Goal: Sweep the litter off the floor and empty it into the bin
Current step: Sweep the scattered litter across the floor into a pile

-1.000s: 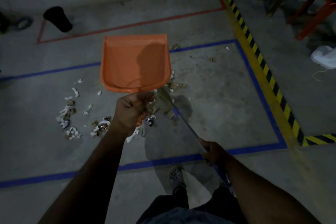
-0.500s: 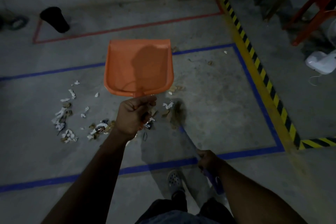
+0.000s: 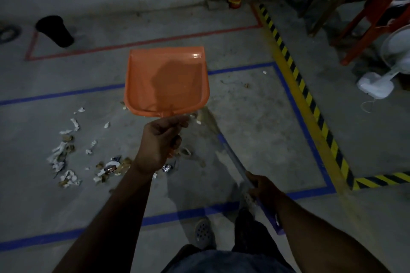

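Gripping the orange dustpan by its handle in the left hand, raised above scattered litter lying left of it; clutching the broom shaft in the right hand; black bin standing far ahead-left.

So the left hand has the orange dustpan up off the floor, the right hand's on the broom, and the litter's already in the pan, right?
Not quite. The head view shows the orange dustpan empty; the litter lies scattered on the floor. The rest holds: the left hand grips the pan's handle, the right hand the broom.
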{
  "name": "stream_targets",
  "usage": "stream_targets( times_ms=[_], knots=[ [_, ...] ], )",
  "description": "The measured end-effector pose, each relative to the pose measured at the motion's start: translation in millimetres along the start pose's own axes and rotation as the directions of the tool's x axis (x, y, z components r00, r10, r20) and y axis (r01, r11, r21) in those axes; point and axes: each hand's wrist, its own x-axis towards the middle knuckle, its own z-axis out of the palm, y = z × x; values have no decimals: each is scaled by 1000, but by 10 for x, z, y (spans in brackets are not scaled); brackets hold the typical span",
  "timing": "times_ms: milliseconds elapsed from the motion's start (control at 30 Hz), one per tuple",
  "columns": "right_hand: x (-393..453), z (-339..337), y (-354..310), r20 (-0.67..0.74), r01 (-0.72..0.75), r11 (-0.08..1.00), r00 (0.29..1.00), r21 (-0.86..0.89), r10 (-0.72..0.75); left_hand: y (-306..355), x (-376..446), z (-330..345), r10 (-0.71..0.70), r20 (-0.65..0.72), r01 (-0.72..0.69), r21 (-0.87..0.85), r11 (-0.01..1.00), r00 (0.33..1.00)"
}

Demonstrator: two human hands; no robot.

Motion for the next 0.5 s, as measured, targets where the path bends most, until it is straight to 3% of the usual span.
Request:
stream_targets(
  times_ms=[100,200,400,500],
  knots=[
    [361,-299,198,-52,-58,998,997,-13,57,43,234,187,-1,-15,1,-26,1000,1000],
    [663,-548,152,-11,-134,991,991,-19,134,35,575,331,6,-42,-8,-25,1000,999],
    [1087,-1122,-331,263,51,979,965,-195,2,136,1294,866,3,-116,4,58,998,993],
    [1257,-1507,-363,334,128,970,941,-206,-53,198,1668,1207,11,-122,-4,62,998,992]
  ],
)
